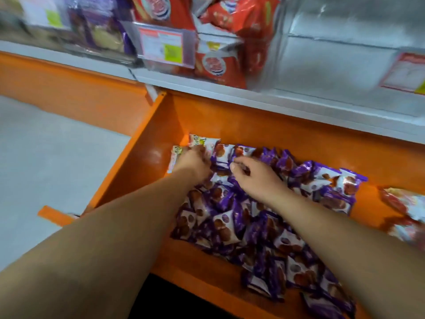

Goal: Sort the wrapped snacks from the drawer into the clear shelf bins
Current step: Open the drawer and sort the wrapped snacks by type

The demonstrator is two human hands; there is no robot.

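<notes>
You worked over an open orange drawer [207, 120] of smooth, glossy painted metal, with a bright sheen on its floor near the far left corner. It was pulled out beneath a pale grey shelf [230, 94], and to the left of the drawer lay a plain, matt grey floor [46, 146].

Above the drawer, clear bins [333, 54] with thin, hard, see-through walls stood in a row on that shelf, all smeared by motion. The bin straight above the drawer's far left corner held crinkly red bags [220, 65] and had a pink-edged label [161, 46] on its front. The bin further left held purple bags [99, 26].

Inside the drawer, shiny purple packets [230, 217] lay in a loose heap from the far wall to the near edge. They were small, flat, pillow-shaped foil wraps printed with brown biscuits. At the far left end of the heap sat a few white and yellow packets [202, 140]. Red and white packets [404, 203] lay at the drawer's right side, apart from the heap.

Your left hand [193, 162] lay knuckles up on the white and yellow packets with its fingers bent down over them, and I cannot tell whether it gripped one. Your right hand [255, 173] was just beside it on the heap, its thumb and curled fingers pinching the purple packets at the far end
</notes>
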